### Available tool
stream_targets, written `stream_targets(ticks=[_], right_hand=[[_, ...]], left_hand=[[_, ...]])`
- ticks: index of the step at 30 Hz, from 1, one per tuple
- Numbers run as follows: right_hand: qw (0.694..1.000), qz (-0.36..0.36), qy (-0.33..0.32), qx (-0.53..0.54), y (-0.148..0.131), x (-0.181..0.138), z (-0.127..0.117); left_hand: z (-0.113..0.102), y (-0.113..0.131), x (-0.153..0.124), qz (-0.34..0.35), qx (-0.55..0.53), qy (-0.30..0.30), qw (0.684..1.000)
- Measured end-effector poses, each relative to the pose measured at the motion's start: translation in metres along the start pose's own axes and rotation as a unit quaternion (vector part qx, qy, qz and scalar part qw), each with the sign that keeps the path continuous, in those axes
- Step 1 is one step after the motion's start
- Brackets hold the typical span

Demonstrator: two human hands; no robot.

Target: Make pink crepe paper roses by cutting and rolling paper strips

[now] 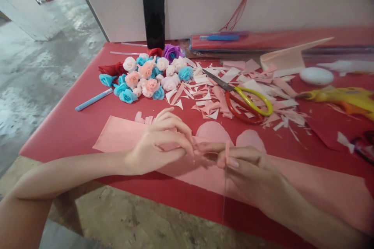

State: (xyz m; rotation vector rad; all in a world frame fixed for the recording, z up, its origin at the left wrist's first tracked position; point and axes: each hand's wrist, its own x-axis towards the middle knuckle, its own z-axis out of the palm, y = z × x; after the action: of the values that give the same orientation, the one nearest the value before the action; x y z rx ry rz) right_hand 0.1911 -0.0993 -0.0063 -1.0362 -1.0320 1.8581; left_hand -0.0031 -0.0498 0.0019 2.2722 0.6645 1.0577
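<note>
My right hand (pixel 251 171) pinches a narrow pink paper strip (pixel 227 148) that stands up between thumb and fingers. A thin, pale line like a thread or wire (pixel 224 198) hangs down below it. My left hand (pixel 160 144) reaches toward the right fingertips, its thumb and forefinger pressed together; whatever they hold is too small to make out. Under both hands lies a long band of pink crepe paper (pixel 315 181). Two rounded pink paper petals (pixel 214 131) lie just behind the fingers.
Paper roses (pixel 152 85) in several colours cluster behind my left hand. Scissors (pixel 242 99) rest on paper scraps (pixel 204 97). A yellow glue gun (pixel 341 97) lies at right, beside a white egg-shaped object (pixel 316 75). A phone (pixel 154 17) leans on the wall; a blue pen (pixel 93 99) lies left.
</note>
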Motion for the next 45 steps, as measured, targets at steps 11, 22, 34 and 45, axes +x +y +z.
stream_targets(ticks=[11,22,34,45], right_hand=[[0.998,0.029,0.053,0.009,0.006,0.011,-0.005],[0.996,0.056,0.058,-0.024,0.005,0.007,-0.007],[0.964,-0.085,0.062,-0.246,0.001,0.004,0.016],[0.932,-0.17,0.098,-0.305,-0.015,-0.003,0.036]], left_hand=[[-0.018,-0.014,0.016,-0.1,0.141,-0.247,0.954],[-0.009,-0.01,0.012,-0.15,0.172,-0.312,0.922],[-0.018,0.007,0.02,-0.278,-0.028,-0.247,0.928],[-0.026,0.018,0.02,-0.281,-0.016,-0.221,0.934]])
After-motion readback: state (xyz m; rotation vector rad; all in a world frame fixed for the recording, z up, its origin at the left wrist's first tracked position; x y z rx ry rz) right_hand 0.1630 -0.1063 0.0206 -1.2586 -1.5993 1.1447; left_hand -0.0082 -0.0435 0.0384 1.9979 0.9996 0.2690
